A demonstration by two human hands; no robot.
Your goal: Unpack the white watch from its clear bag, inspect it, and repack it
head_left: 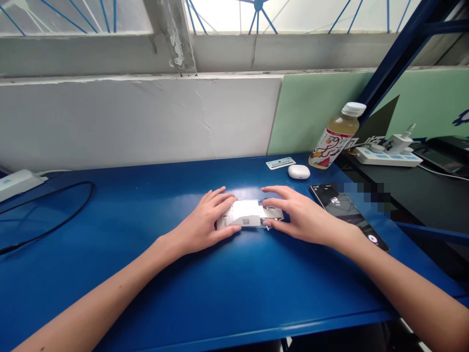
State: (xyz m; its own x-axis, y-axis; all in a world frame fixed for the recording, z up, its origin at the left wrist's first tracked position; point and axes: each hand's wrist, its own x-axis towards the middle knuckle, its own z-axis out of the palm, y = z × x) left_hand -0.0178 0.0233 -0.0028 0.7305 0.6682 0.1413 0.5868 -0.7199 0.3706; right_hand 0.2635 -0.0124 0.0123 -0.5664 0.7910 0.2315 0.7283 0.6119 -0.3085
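Observation:
A small white package [246,213] with printed text and a square code lies flat on the blue table [205,293]. Its right end looks clear and shiny, with a grey piece whose kind I cannot make out. My left hand [208,217] grips the left end, thumb along the near edge and fingers along the far edge. At the other end, my right hand [298,215] has its thumb and index finger around the shiny part, while another finger stretches out beyond it.
Right of my hands are a phone [346,212], a white earbud case [298,171], a small card [280,163] and a drink bottle [331,142]. A power strip [388,155] stands beyond the blue post. Far left lie another white power strip [20,183] and a black cable [62,234].

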